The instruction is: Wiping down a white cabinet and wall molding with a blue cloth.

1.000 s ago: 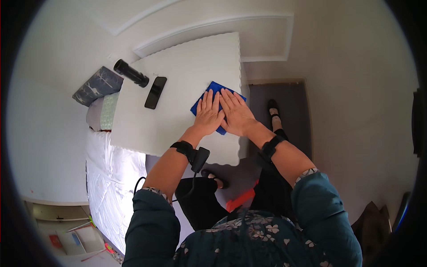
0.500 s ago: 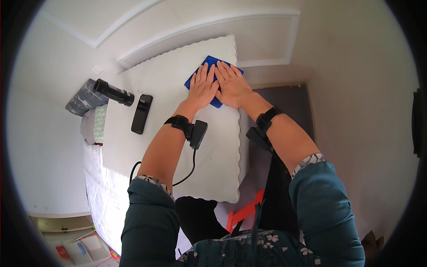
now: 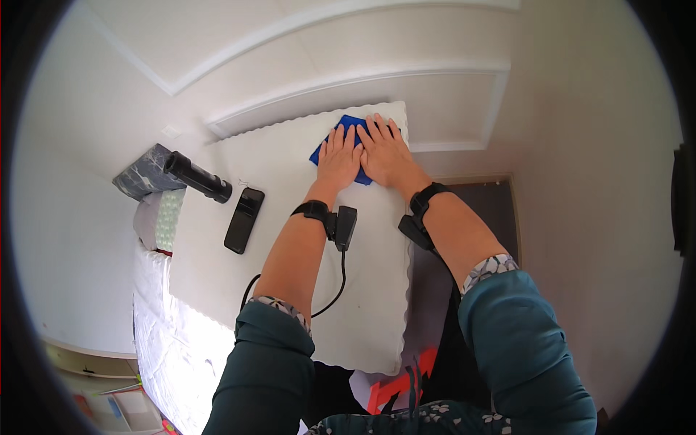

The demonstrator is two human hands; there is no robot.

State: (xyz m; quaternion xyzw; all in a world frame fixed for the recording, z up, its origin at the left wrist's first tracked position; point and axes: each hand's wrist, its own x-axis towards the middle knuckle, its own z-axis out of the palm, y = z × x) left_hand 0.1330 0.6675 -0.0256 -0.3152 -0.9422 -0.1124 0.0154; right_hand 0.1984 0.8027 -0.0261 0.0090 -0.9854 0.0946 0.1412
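Note:
A blue cloth (image 3: 349,125) lies at the far right part of the white table (image 3: 290,156), close to its scalloped far edge. Both my hands rest flat on it side by side, thumbs nearly touching. My left hand (image 3: 338,163) covers the cloth's left and near part, fingers stretched out and pointing away from me. My right hand (image 3: 388,154) spreads its fingers over the right part, next to the table's right edge. Much of the cloth is hidden beneath the palms. Neither hand grips the cloth.
A black phone (image 3: 244,221) and a black cylinder (image 3: 197,177) lie on the table's left side. A cable (image 3: 342,283) runs from the black device on my left wrist. Beyond the table is a panelled wall (image 3: 312,94); a bed (image 3: 156,304) stands left, a red stool (image 3: 402,380) near my legs.
My view has tilted, so the table and everything on it sit lower in the picture. Both hands stay flat on the cloth and have shifted slightly toward the far edge.

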